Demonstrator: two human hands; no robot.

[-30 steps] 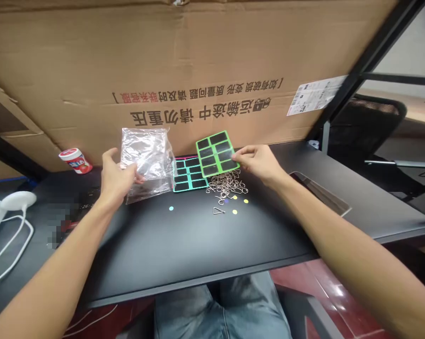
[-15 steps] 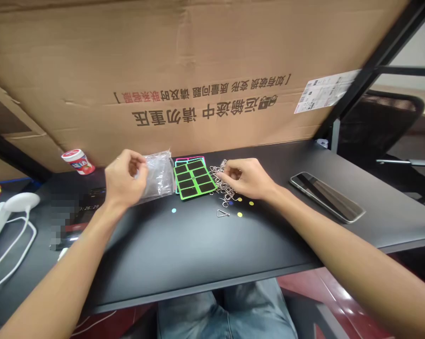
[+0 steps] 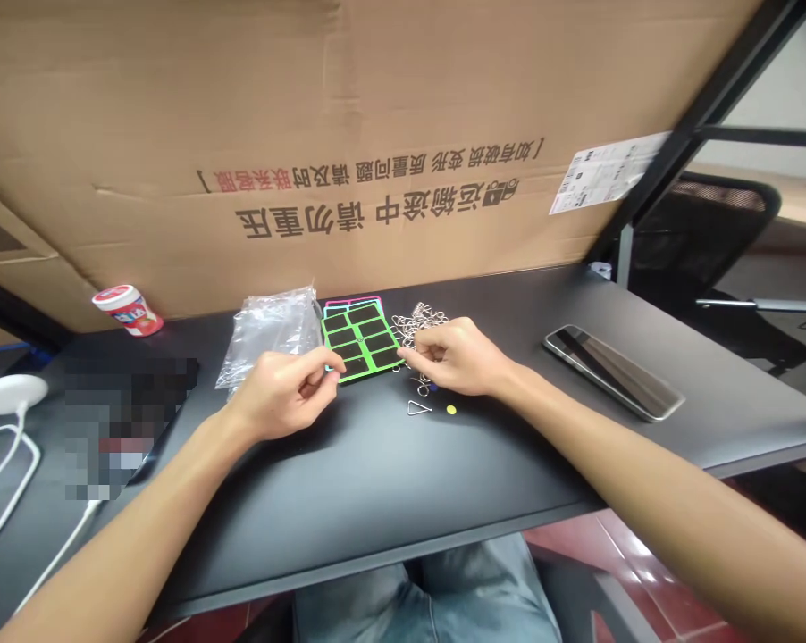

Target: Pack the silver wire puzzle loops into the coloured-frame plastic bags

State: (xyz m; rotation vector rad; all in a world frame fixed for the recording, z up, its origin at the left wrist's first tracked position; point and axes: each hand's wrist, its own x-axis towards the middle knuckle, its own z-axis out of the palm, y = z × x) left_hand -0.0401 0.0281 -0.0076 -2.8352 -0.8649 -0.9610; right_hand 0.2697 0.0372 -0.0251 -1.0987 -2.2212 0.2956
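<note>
Sitting at a black desk (image 3: 349,482), a person faces a big cardboard sheet (image 3: 349,107) that stands behind it and blocks the view past the desk. Big upside-down Chinese words on the cardboard say not to press hard during shipping, and a line above them has some red words. A white paper label (image 3: 608,172) is stuck near its right side, but its print is too small to read. On the desk, a phone (image 3: 614,371) lies to the right, and a blurred patch on the left can't be read. A red and white bottle (image 3: 128,310) stands near the back. A clear plastic bag (image 3: 269,335) lies beside a green frame sheet (image 3: 361,341), which sits on the desk on top of a pink-edged sheet (image 3: 353,300). The left hand (image 3: 282,393) and right hand (image 3: 457,357) are half closed, with their fingertips at the green sheet's two sides; whether they grip it, I can't tell. Small metal rings (image 3: 420,323) lie in a pile just behind the right hand, near a wire triangle (image 3: 418,408) and a yellow dot (image 3: 451,410).
</note>
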